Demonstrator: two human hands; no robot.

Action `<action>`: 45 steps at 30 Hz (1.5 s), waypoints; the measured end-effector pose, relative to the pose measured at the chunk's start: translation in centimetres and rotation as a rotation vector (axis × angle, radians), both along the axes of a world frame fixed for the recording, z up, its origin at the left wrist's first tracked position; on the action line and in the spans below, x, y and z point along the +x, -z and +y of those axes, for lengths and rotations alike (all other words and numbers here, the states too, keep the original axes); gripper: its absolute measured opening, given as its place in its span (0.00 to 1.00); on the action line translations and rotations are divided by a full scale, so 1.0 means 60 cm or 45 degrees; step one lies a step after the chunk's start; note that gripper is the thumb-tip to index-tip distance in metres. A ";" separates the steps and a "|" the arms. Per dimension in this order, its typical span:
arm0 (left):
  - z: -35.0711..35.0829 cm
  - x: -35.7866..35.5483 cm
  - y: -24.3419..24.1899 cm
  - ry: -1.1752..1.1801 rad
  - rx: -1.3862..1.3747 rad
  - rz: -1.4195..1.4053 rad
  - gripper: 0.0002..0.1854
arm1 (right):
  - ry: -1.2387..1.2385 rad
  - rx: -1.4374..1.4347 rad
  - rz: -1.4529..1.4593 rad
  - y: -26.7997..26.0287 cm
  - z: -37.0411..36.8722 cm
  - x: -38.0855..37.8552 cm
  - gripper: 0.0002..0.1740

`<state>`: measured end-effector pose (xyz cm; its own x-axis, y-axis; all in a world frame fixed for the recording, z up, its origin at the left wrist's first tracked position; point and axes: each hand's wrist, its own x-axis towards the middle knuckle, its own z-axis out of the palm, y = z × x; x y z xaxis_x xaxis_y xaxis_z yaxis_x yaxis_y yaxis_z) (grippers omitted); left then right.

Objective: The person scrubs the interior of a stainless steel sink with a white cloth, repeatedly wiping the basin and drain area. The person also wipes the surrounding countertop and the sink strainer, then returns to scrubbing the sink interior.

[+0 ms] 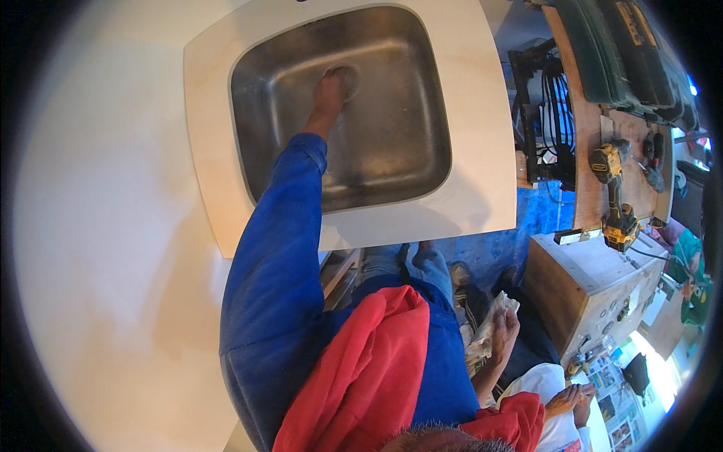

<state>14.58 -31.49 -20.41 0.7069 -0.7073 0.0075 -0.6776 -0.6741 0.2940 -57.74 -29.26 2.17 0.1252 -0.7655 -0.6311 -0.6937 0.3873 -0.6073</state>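
My left hand (330,94) reaches down into a square stainless steel sink (390,135). Its fingertips are at the edge of the round drain (351,82), and they are too dark to tell whether they hold anything. The sink is set into a pale countertop (480,141) with curved edges. Low on my right side, my right hand (502,334) grips a crumpled whitish cloth or wrap (487,333). My left arm wears a blue sleeve, and a red hood hangs over my chest.
To the right, a yellow and black cordless drill (613,195) lies on a wooden bench (587,113) beside dark tool cases (627,51). A wooden cabinet (556,282) stands below. Another person's hands (570,400) are at lower right. A pale wall (101,226) fills the left.
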 end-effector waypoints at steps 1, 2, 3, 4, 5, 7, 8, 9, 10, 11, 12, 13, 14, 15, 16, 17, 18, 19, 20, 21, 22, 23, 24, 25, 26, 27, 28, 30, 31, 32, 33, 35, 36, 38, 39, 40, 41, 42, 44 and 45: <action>-0.002 0.000 -0.003 0.011 0.025 -0.024 0.17 | -0.030 -0.004 0.038 0.002 -0.001 -0.001 0.15; -0.002 -0.001 -0.006 0.010 0.045 -0.006 0.17 | -0.030 -0.019 0.003 0.004 -0.002 -0.002 0.15; -0.004 -0.001 -0.009 0.026 0.042 0.009 0.18 | -0.028 -0.021 -0.007 0.006 -0.003 -0.002 0.15; -0.007 -0.001 -0.012 0.027 0.077 0.045 0.18 | -0.034 -0.013 -0.002 0.008 -0.004 -0.003 0.15; -0.009 0.000 -0.015 0.027 0.098 0.039 0.18 | -0.030 -0.018 -0.003 0.010 -0.004 -0.004 0.15; -0.013 0.003 -0.019 0.006 0.213 0.075 0.19 | -0.025 -0.017 0.030 0.014 -0.003 -0.004 0.15; -0.014 0.005 -0.020 0.017 0.211 0.064 0.19 | -0.021 -0.025 0.016 0.017 -0.003 -0.004 0.15; -0.014 0.005 -0.019 0.037 0.207 0.064 0.19 | -0.004 -0.040 0.013 0.017 -0.003 -0.003 0.15; -0.013 0.006 -0.017 0.047 0.223 0.080 0.19 | 0.015 -0.057 0.008 0.017 -0.004 0.000 0.15; -0.011 0.007 -0.014 0.070 0.200 0.058 0.19 | 0.015 -0.017 -0.017 0.013 -0.006 0.004 0.16; -0.009 0.005 -0.011 0.081 0.197 0.055 0.20 | 0.013 0.023 -0.040 0.008 -0.010 0.011 0.17; -0.008 0.005 -0.011 0.091 0.192 0.053 0.20 | 0.034 0.067 -0.020 -0.002 -0.015 0.020 0.18; -0.007 0.004 -0.014 0.049 0.171 0.066 0.20 | 0.073 0.096 -0.093 -0.013 -0.022 0.032 0.18; -0.006 0.001 -0.023 0.001 0.153 0.076 0.21 | 0.131 0.134 -0.127 -0.029 -0.032 0.045 0.18; -0.005 -0.003 -0.040 -0.054 0.198 0.128 0.21 | 0.186 0.173 -0.165 -0.046 -0.043 0.063 0.18; -0.004 -0.013 -0.063 -0.091 0.072 0.090 0.21 | 0.205 0.177 -0.256 -0.069 -0.056 0.082 0.21; -0.004 -0.027 -0.095 -0.132 0.012 0.100 0.20 | 0.176 0.061 -0.338 -0.089 -0.070 0.105 0.22; -0.003 -0.047 -0.135 -0.172 -0.049 0.106 0.20 | 0.170 -0.041 -0.384 -0.109 -0.086 0.131 0.23; 0.003 -0.071 -0.184 -0.070 -0.136 0.226 0.21 | 0.003 -0.116 -0.414 -0.129 -0.104 0.158 0.23; 0.013 -0.105 -0.238 0.033 -0.222 0.347 0.21 | -0.162 -0.222 -0.438 -0.147 -0.122 0.187 0.24; 0.027 -0.156 -0.291 0.043 -0.318 0.426 0.20 | -0.132 -0.164 -0.640 -0.160 -0.133 0.217 0.24; 0.044 -0.220 -0.342 0.078 -0.464 0.470 0.20 | -0.136 -0.177 -0.609 -0.171 -0.143 0.249 0.24; 0.064 -0.280 -0.392 0.115 -0.568 0.736 0.21 | -0.141 -0.224 -0.557 -0.180 -0.150 0.281 0.25; 0.085 -0.341 -0.436 0.216 -0.774 0.934 0.22 | -0.208 -0.275 -0.632 -0.187 -0.154 0.314 0.26; 0.106 -0.399 -0.475 0.170 -0.780 1.040 0.23 | -0.279 -0.341 -0.687 -0.193 -0.155 0.347 0.29; 0.121 -0.444 -0.506 0.199 -0.880 1.076 0.25 | -0.273 -0.296 -0.792 -0.198 -0.153 0.380 0.32; 0.131 -0.477 -0.529 0.196 -0.882 0.933 0.27 | -0.245 -0.243 -0.889 -0.203 -0.147 0.413 0.35; 0.145 -0.524 -0.559 0.239 -0.943 0.601 0.34 | -0.333 -0.166 -1.022 -0.216 -0.130 0.470 0.36; 0.151 -0.534 -0.567 0.154 -0.969 0.662 0.36 | -0.373 -0.121 -1.080 -0.220 -0.122 0.496 0.36; 0.158 -0.539 -0.572 0.064 -0.996 0.720 0.37 | -0.423 -0.035 -1.128 -0.221 -0.116 0.521 0.35; 0.164 -0.539 -0.575 0.010 -0.964 0.807 0.39 | -0.477 0.056 -1.176 -0.218 -0.112 0.544 0.34; 0.181 -0.520 -0.572 -0.272 -0.839 0.992 0.40 | -0.690 0.030 -1.203 -0.202 -0.112 0.588 0.32; 0.194 -0.504 -0.567 -0.430 -0.719 1.094 0.41 | -0.789 0.032 -1.198 -0.189 -0.114 0.609 0.31; 0.213 -0.459 -0.547 -0.252 -0.810 0.749 0.45 | -0.988 -0.153 -1.141 -0.157 -0.125 0.658 0.31; 0.224 -0.431 -0.533 -0.184 -0.836 0.568 0.47 | -1.085 -0.243 -1.104 -0.139 -0.130 0.689 0.31; 0.238 -0.399 -0.517 -0.190 -0.810 0.346 0.45 | -1.101 -0.188 -1.101 -0.116 -0.135 0.726 0.30; 0.257 -0.364 -0.502 -0.218 -0.732 0.179 0.44 | -1.114 -0.132 -1.094 -0.092 -0.136 0.769 0.30; 0.287 -0.324 -0.487 -0.442 -0.731 0.348 0.42 | -1.154 -0.109 -1.160 -0.065 -0.137 0.810 0.29; 0.359 -0.240 -0.457 -0.736 -0.648 0.496 0.36 | -1.309 -0.174 -0.840 -0.001 -0.139 0.886 0.31; 0.397 -0.205 -0.440 -0.762 -0.639 0.375 0.32 | -1.439 -0.281 -0.603 0.038 -0.140 0.912 0.31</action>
